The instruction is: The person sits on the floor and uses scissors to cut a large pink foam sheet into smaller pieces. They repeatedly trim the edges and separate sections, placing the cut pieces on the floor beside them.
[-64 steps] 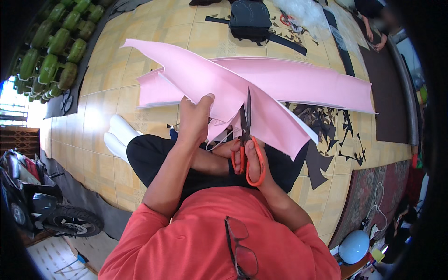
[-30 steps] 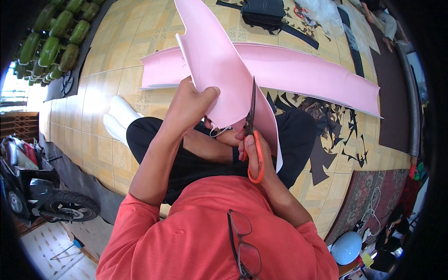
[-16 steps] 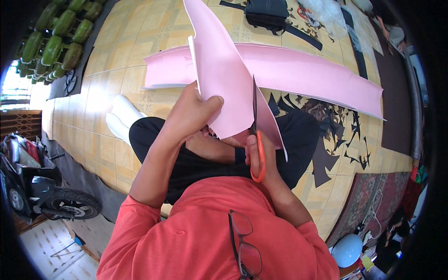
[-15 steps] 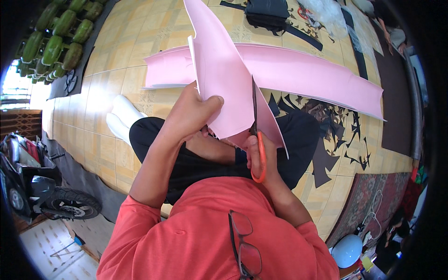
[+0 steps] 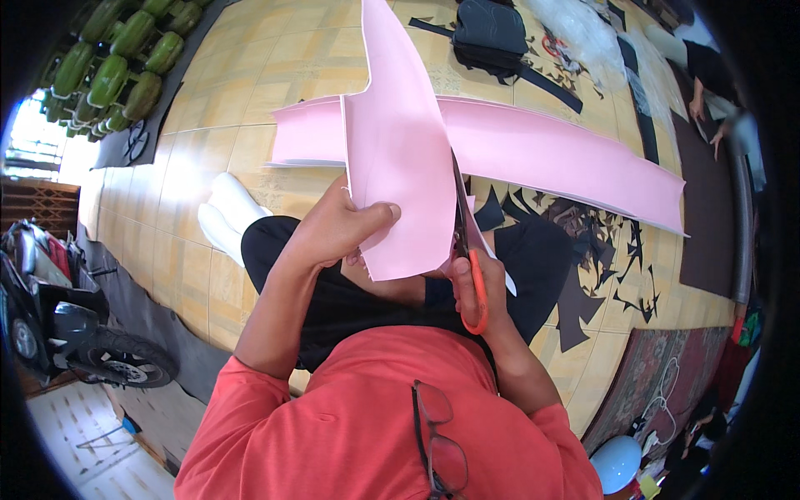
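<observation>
Left hand (image 5: 337, 227)'s got the sheet (image 5: 404, 167) pinched, thumb on top, most of it sticking out past the fingers. Right hand (image 5: 487, 292)'s fingers are wrapped round the scissors (image 5: 477, 292), blades pointing away along the sheet's right edge. Dark scraps (image 5: 575, 225) lie beyond those fingers, off right.

Brightly lit, corners blacked out
Floor (image 5: 185, 190) is glazed by glare near the washed-out opening (image 5: 42, 137); outer lines are bent
</observation>
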Demonstrator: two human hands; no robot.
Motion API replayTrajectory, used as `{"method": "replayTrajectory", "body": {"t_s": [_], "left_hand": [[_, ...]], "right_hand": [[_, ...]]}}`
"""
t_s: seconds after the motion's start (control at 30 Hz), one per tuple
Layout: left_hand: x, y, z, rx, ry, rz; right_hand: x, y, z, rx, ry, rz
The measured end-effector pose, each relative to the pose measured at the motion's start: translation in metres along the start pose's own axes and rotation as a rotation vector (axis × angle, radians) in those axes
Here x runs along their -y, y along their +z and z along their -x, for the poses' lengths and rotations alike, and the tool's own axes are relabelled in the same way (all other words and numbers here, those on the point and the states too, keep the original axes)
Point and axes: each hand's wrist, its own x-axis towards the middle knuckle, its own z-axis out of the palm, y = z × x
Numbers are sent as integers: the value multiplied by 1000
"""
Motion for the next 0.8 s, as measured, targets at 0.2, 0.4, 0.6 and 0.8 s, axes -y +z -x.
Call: {"method": "replayTrajectory", "body": {"t_s": [0.2, 0.4, 0.6, 0.8], "left_hand": [[3, 0, 10, -2, 38, 24], [15, -5, 5, 19, 91, 79], [30, -11, 5, 27, 129, 33], [41, -10, 5, 19, 169, 2]], "right_hand": [[-1, 3, -18, -69, -66, 41], [15, 5, -20, 1, -5, -134], [9, 13, -26, 13, -64, -160], [14, 14, -22, 67, 38, -303]]}}
